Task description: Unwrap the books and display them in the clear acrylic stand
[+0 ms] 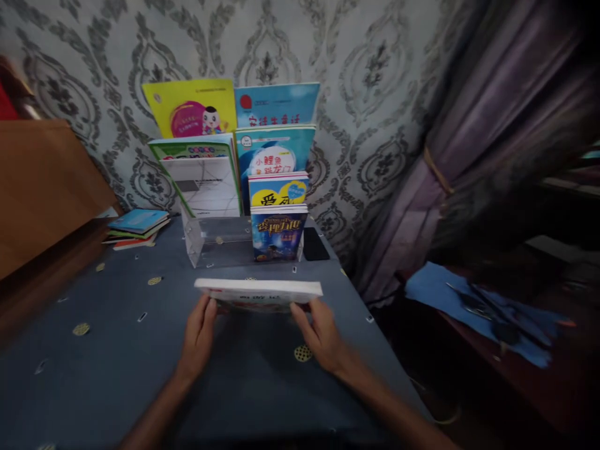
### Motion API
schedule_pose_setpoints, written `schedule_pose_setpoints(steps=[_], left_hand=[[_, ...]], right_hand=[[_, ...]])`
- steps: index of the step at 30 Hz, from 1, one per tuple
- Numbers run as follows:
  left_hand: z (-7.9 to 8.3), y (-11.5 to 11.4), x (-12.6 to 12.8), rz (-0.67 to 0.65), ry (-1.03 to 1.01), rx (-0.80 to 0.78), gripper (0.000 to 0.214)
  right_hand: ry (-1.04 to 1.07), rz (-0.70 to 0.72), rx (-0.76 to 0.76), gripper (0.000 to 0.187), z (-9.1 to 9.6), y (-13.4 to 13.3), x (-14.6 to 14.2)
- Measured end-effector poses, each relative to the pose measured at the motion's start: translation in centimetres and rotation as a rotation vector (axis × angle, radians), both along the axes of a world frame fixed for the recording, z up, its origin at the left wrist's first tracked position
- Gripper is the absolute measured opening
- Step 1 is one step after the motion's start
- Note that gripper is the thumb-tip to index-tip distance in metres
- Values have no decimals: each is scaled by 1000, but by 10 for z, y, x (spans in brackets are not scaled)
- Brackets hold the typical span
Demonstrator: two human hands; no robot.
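Observation:
I hold a thick white-edged book (pixel 259 292) just above the grey tablecloth (pixel 117 369), its page edge facing me. My left hand (pixel 199 334) grips its left end and my right hand (pixel 321 334) grips its right end, fingers curled onto it. Behind it stands a clear tiered book stand (pixel 213 240) with several children's books upright in it. The front right slot holds a dark blue book (pixel 278 232). The front left slot shows only clear plastic.
A small stack of thin books (pixel 137 226) lies at the back left of the table. A black phone (pixel 314 244) lies right of the stand. A brown wooden panel (pixel 42 181) stands left. Purple curtain (pixel 469 144) and blue cloth (pixel 473 306) are on the right.

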State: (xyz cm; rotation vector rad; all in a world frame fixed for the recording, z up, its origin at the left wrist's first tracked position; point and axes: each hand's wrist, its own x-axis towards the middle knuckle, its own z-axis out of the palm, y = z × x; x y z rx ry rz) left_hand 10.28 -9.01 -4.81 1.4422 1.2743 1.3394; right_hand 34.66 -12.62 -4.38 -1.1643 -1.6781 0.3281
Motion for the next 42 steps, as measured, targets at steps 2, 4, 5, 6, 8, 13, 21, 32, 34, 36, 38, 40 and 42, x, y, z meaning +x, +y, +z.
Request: schedule_pose_setpoints(steps=[2,4,5,6,8,13,21,32,34,36,38,40,42], left_hand=[[0,0,0,33,-11,0,62],[2,3,-1,49,-18,28,62],[4,5,-2,62,-20,46,61],[5,7,-4,72,-22,63,59],[5,11,-9,87,-27,83,57],[-1,18,-18,152,16,70,58],[7,38,-23,106,49,126,63],[15,63,-41,168,38,188,63],[13,63,-41,162,28,177,60],[11,63,-41,154,22,170,59],[9,62,-40,149,27,171,59],[8,62,-40,144,34,173,61],[6,63,-40,141,35,172,61]], right_hand=[[-14,14,6,24,4,-2,-4],[-32,37,21,29,6,0,-8],[-42,54,26,32,7,1,-10],[-49,74,29,34,8,4,-13],[-51,113,40,37,9,9,-18],[-47,151,14,29,9,21,-29],[-7,170,43,12,14,39,-38],[-23,156,86,17,12,77,-58],[-28,156,86,17,9,80,-60],[-35,151,74,17,5,80,-61],[-39,145,61,16,1,80,-60],[-39,139,52,16,-2,79,-59],[-38,141,42,16,-3,78,-59]])
